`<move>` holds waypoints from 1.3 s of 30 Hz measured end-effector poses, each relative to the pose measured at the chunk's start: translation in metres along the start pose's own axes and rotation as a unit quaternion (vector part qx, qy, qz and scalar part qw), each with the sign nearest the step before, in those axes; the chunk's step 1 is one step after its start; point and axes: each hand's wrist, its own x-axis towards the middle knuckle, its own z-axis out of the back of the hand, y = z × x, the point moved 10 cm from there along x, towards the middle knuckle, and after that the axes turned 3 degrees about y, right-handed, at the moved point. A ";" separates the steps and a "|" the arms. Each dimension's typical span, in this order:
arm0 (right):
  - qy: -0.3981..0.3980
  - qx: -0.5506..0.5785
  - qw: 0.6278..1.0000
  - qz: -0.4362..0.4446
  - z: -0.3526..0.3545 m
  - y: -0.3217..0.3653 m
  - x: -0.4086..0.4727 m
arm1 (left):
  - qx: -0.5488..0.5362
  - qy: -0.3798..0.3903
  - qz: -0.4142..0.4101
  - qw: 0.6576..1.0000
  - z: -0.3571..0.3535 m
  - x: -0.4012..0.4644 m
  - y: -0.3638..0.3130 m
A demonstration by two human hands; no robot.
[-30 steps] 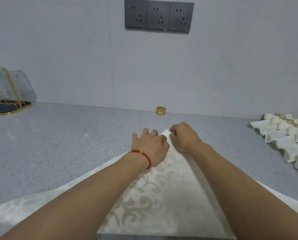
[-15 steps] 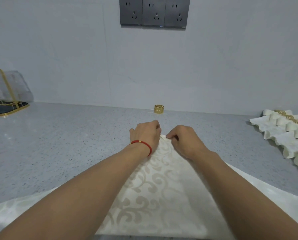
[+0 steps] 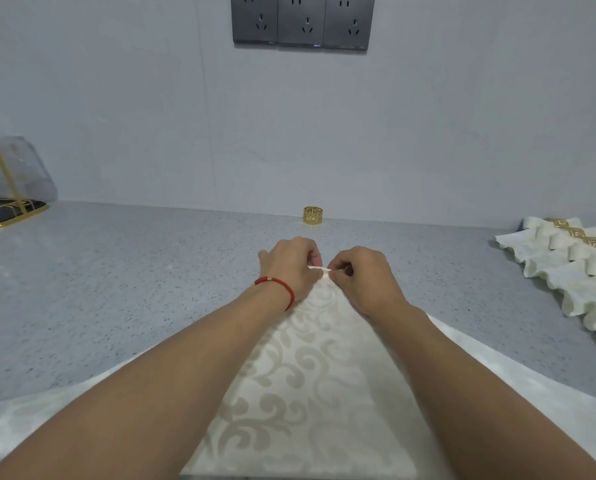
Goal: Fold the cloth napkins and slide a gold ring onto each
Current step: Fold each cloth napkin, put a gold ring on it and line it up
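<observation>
The curled fingers point(image 3: 319, 260) of the left hand point(image 3: 291, 263) and those of the right hand point(image 3: 360, 271) pinch the far tip of a cream damask cloth napkin with a pale scroll pattern point(image 3: 310, 375), the two hands almost touching. A red cord bracelet point(image 3: 276, 288) circles the left wrist. The napkin lies spread on the speckled grey tabletop point(image 3: 133, 289), widening toward the viewer under both forearms. Beyond the hands, a small gold openwork ring point(image 3: 313, 215) stands near the wall. At the right edge lie folded cream napkins already wearing gold rings point(image 3: 573, 258). Far left sits a gold-framed clear holder point(image 3: 9, 188).
</observation>
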 end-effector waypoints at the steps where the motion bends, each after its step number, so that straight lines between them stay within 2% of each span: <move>1: -0.006 -0.030 0.999 0.014 0.002 0.003 -0.001 | 0.030 -0.006 -0.030 0.999 0.002 -0.001 -0.005; 5: -0.024 -0.189 0.976 0.104 0.006 0.024 -0.007 | 0.177 0.006 -0.161 0.971 0.004 -0.008 -0.031; 7: 0.001 -0.214 0.970 0.113 0.003 0.027 -0.009 | 0.217 0.030 -0.180 0.959 0.000 -0.013 -0.033; 10: 0.034 -0.149 0.986 0.061 0.001 0.019 -0.011 | 0.183 0.023 -0.150 0.971 0.002 -0.020 -0.023; 13: 0.014 -0.040 0.999 -0.012 0.004 -0.003 -0.010 | 0.087 -0.013 -0.104 0.991 0.009 -0.023 -0.011; 16: 0.007 0.024 0.999 -0.041 0.003 -0.015 -0.007 | 0.022 -0.031 -0.068 0.997 0.011 -0.020 0.001; 19: 0.018 0.021 0.999 -0.038 0.000 -0.016 -0.007 | 0.067 -0.023 -0.072 0.995 0.002 -0.018 0.002; 23: 0.027 -0.042 0.999 -0.021 0.001 -0.012 -0.006 | 0.128 -0.028 -0.085 0.988 0.002 -0.023 -0.005; 28: 0.026 -0.086 0.996 0.028 0.008 0.001 -0.014 | 0.209 -0.051 -0.146 0.966 0.008 -0.034 -0.023; 31: 0.051 -0.127 0.989 0.060 0.010 0.010 -0.019 | 0.246 -0.018 -0.170 0.954 0.006 -0.039 -0.031; 33: 0.055 -0.100 0.991 0.068 0.013 0.011 -0.024 | 0.258 0.010 -0.170 0.951 0.004 -0.042 -0.034; 36: 0.042 -0.014 0.998 0.046 0.014 0.000 -0.026 | 0.189 0.003 -0.143 0.972 0.007 -0.044 -0.030; 39: 0.054 0.022 0.998 0.025 0.013 -0.010 -0.022 | 0.094 -0.013 -0.105 0.990 0.011 -0.040 -0.014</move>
